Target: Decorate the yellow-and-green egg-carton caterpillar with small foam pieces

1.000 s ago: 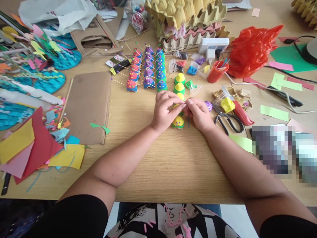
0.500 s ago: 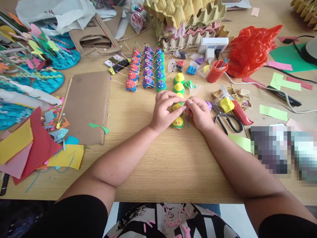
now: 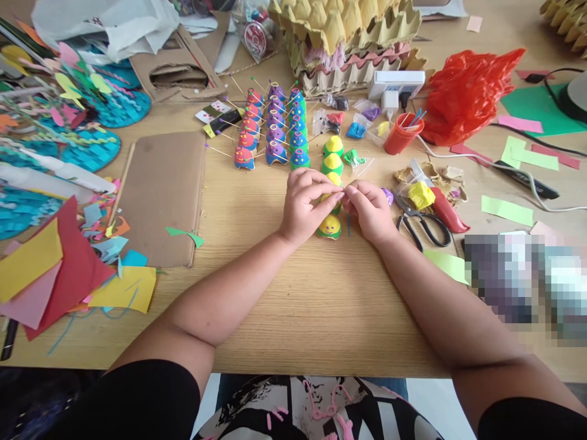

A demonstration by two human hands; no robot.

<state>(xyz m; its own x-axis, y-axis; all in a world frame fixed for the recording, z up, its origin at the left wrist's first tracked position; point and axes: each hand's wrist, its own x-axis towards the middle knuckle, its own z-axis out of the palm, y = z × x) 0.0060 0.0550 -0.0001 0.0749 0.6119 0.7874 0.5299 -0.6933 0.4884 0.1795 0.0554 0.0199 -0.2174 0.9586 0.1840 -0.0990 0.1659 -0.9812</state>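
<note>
Over the yellow-green row (image 3: 329,227), L hand (image 3: 300,208) & R hand (image 3: 372,214) pinch closed, tips meeting; contents too tiny to ID. Poss. slip: low knuckles could nudge row askew.

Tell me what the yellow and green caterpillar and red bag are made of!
The caterpillar seems to be egg-tray cardboard, matte with paint or clay: its humps resemble those on the stacked trays. The red bag looks like thin, shiny plastic, all crinkles and bright glints.
</note>
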